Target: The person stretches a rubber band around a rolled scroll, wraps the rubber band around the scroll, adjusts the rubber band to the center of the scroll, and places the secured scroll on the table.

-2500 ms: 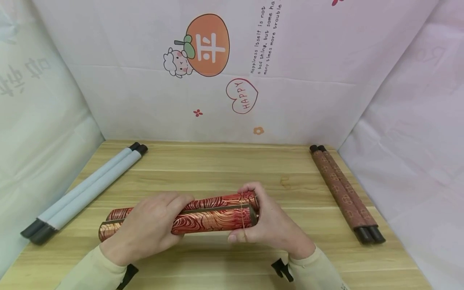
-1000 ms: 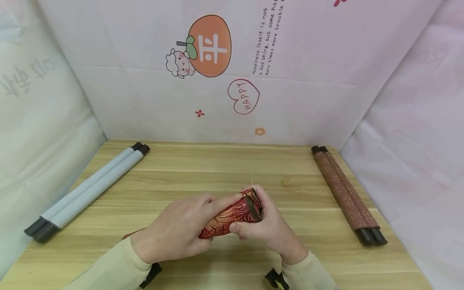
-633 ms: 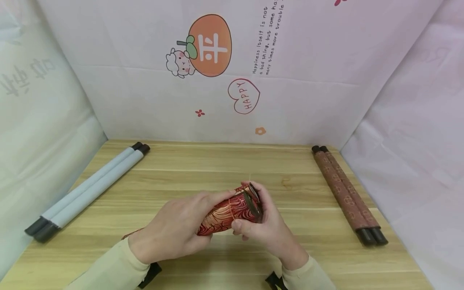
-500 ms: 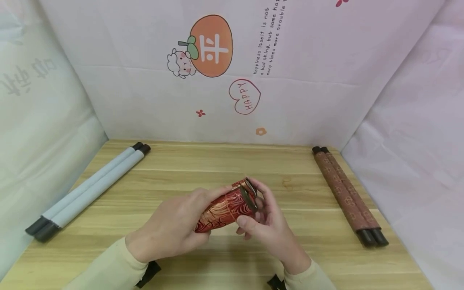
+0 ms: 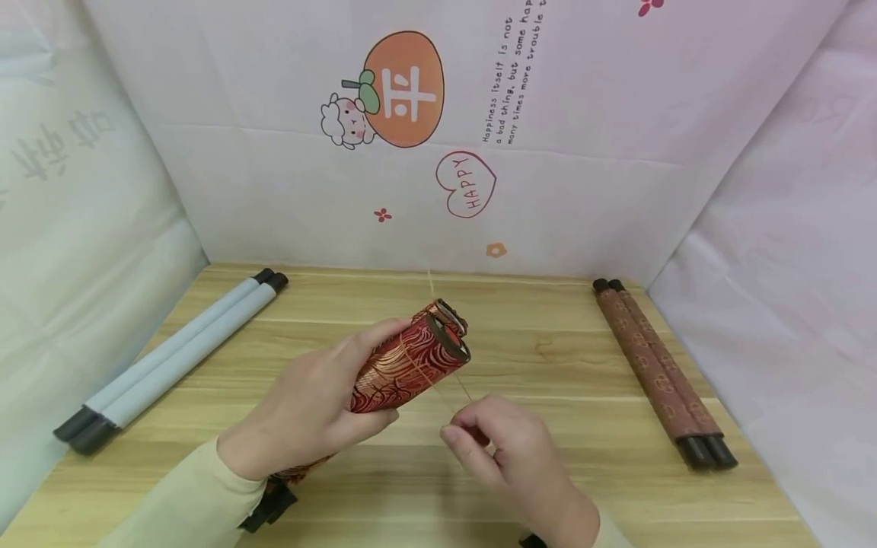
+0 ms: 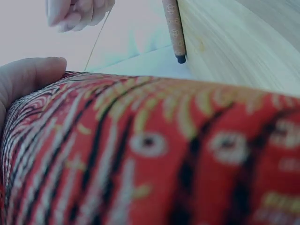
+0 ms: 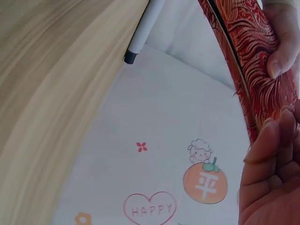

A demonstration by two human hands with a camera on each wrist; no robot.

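Note:
A red-and-gold patterned scroll (image 5: 404,373), rolled from both ends into two side-by-side rolls, is held tilted above the table, its open ends facing up and right. My left hand (image 5: 294,415) grips it round the middle, thumb on the near side. From around the rolls, a thin tan rubber band (image 5: 435,387) runs in two stretched strands to my right hand (image 5: 510,457), whose thumb and forefinger pinch it. Patterned cloth (image 6: 150,150) fills the left wrist view. In the right wrist view, fingers (image 7: 262,154) of my right hand appear near the scroll's end.
Two pale blue rolls with black ends (image 5: 185,342) lie at the table's left. Two brown patterned rolls with black ends (image 5: 647,358) lie at the right. A small tan loop (image 5: 543,346) rests on the wooden table (image 5: 384,297). White printed cloth (image 5: 274,190) walls the back and sides.
The scroll has tilted, its right end rising and moving left. My right hand has let go of that end and drawn back toward the near right, stretching the rubber band away from the rolls.

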